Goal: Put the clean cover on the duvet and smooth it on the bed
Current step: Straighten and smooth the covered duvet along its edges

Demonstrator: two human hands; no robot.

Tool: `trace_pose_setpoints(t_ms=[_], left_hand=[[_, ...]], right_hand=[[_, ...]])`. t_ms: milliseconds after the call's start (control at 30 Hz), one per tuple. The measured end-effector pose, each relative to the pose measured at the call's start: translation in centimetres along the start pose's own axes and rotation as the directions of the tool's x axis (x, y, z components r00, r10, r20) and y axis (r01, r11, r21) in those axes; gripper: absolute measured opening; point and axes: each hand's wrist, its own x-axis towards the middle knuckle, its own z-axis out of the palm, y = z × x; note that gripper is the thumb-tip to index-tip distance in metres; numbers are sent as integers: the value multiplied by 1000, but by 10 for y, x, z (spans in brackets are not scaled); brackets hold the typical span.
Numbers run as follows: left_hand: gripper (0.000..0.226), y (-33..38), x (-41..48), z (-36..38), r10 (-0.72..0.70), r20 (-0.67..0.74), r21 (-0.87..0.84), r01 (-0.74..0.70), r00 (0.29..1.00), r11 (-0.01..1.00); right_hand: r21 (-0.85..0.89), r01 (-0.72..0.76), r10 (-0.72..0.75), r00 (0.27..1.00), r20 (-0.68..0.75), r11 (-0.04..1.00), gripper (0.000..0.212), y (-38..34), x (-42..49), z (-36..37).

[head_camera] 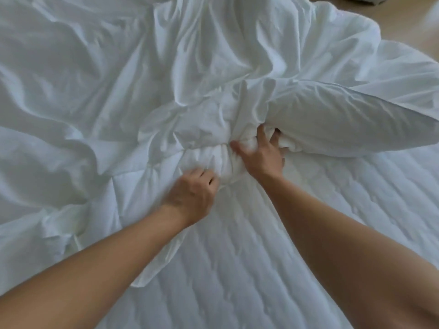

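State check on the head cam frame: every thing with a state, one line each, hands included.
left hand: fingers curled, grips the bunched fabric.
right hand: grips the same bunch from its right side.
bunched fabric: gathered tight between both hands; duvet or cover, cannot tell.
cover: crumpled and creased across the bed, not smoothed.
mattress pad: quilted, uncovered near the person, lying flat.
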Motion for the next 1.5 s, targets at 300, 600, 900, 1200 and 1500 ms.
trace_pose_setpoints(t_ms=[300, 600, 900, 1200, 1500], left_hand=[[74, -11, 78, -2, -665, 425, -151, 772, 614, 617], [31, 74, 93, 40, -613, 432, -57, 699, 661, 713], [68, 96, 51, 72, -791, 283, 87, 806, 543, 585], [17, 71, 88, 93, -909, 170, -94, 924, 381, 370], [52, 135, 94, 81, -804, 214, -166, 832, 554, 529]], right_hand=[[1, 603, -599, 792, -113, 798, 105, 19, 73, -39], [-308, 565, -470, 818, 332, 765, 87, -21, 159, -12], [-355, 585, -449, 801, 396, 729, 83, -22, 182, 31], [-383, 603, -483, 794, 370, 699, 80, -24, 186, 36], [-470, 607, -503, 795, 339, 641, 81, -17, 170, 28]])
